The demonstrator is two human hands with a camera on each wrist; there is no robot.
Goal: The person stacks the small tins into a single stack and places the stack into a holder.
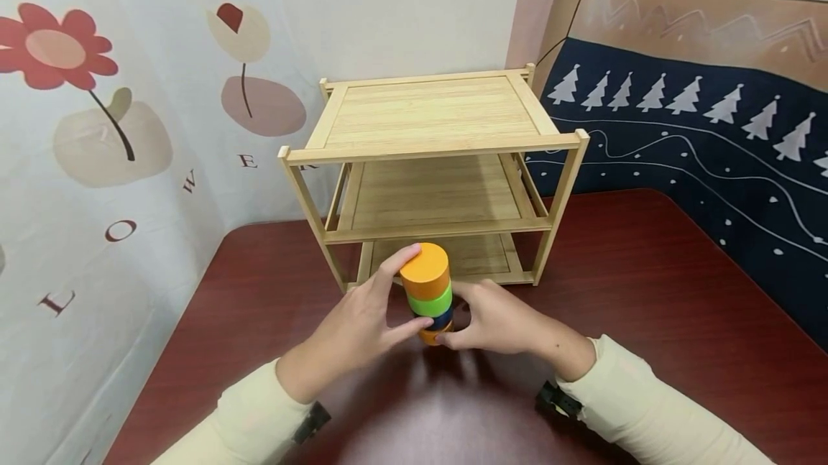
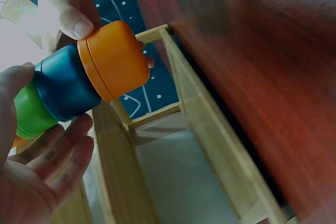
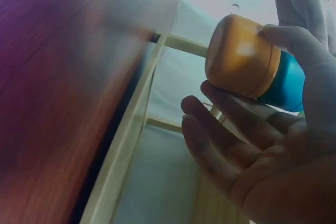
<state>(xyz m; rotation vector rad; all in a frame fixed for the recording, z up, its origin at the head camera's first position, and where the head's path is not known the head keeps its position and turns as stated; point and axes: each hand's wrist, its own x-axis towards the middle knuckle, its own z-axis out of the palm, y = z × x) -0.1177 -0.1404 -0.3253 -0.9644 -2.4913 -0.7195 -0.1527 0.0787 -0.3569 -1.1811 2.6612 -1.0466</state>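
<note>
A stack of small round lidded jars is upright between both hands in the head view. From the top come an orange jar [image 1: 425, 264], a green jar [image 1: 432, 304], a dark blue jar [image 2: 68, 82] and a second orange jar [image 2: 116, 59]. My left hand [image 1: 359, 321] holds the stack, index finger at the top jar's rim and thumb by the blue jar. From the other side my right hand [image 1: 501, 318] grips the lowest orange jar, its thumb near the seam with the blue one. Part of the right fingers is hidden behind the stack.
Just behind the hands stands a three-tier wooden rack [image 1: 433, 147] on the dark red table [image 1: 621, 264]. A pale curtain [image 1: 401, 12] with flower prints hangs behind and to the left. Dark blue fabric [image 1: 686, 134] with white trees borders the right side.
</note>
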